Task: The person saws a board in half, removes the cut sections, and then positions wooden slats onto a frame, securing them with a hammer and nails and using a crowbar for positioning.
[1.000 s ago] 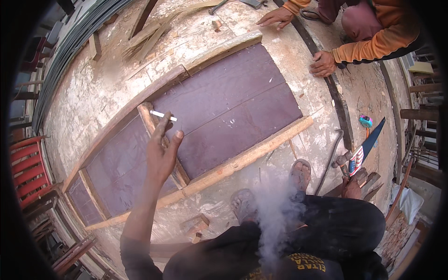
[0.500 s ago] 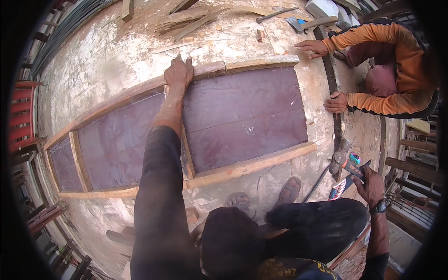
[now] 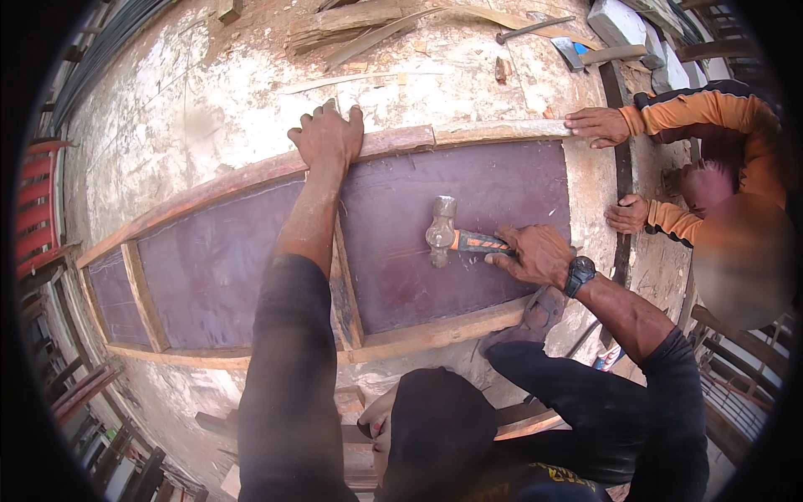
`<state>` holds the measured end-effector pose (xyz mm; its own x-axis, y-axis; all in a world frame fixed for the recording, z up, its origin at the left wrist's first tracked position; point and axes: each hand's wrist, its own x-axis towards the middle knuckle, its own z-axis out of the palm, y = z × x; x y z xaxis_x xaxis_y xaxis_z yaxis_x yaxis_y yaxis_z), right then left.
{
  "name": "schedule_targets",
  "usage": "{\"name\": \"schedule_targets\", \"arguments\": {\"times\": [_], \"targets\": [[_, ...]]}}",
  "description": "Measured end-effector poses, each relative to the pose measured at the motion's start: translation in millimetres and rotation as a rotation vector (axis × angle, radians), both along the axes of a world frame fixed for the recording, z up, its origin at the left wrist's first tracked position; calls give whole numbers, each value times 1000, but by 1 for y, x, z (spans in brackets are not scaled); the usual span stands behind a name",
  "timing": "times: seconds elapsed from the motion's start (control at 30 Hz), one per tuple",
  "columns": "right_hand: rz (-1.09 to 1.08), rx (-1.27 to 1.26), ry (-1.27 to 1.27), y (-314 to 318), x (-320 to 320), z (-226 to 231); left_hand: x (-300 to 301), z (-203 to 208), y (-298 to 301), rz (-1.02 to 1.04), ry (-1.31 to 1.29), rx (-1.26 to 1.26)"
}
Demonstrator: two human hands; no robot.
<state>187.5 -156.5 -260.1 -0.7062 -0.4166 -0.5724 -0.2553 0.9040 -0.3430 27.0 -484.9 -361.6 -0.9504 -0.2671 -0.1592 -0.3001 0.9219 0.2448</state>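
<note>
My left hand (image 3: 329,138) grips the far rail of a long wooden frame (image 3: 376,144), its fingers reaching over the top; whether a nail sits among them is too small to tell. My right hand (image 3: 539,255) is closed round the orange-and-black handle of a hammer (image 3: 442,234). The hammer's head is over the dark red panel (image 3: 452,180) inside the frame, left of my right hand. A crosspiece (image 3: 345,289) runs from the far rail to the near one, close to my left forearm. At the far rail's right end lies a co-worker's hand (image 3: 598,125).
The co-worker's other hand (image 3: 627,214) rests by a dark beam (image 3: 624,167) on the right. Beyond the frame lie wood scraps (image 3: 351,25), a second hammer (image 3: 611,54) and a metal bar (image 3: 535,28). Rods (image 3: 109,63) run along the far left, near a red rack (image 3: 40,192).
My right hand has brought the hammer from the lower right to over the panel. My left hand's fingers have spread at the rail. The co-worker's upper hand now touches the frame's end.
</note>
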Motion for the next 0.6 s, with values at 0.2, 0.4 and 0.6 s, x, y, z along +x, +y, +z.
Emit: {"name": "schedule_targets", "arguments": {"times": [0.2,0.4,0.6], "targets": [[-94,-330,178,-8,-13,-70,4,-17,-5,-7,32,-55],[-495,-418,221,-113,-66,-91,0,-24,-8,-28,88,-88],[-585,-411,85,-136,-84,-109,-2,-15,-8,-10,-55,28]]}}
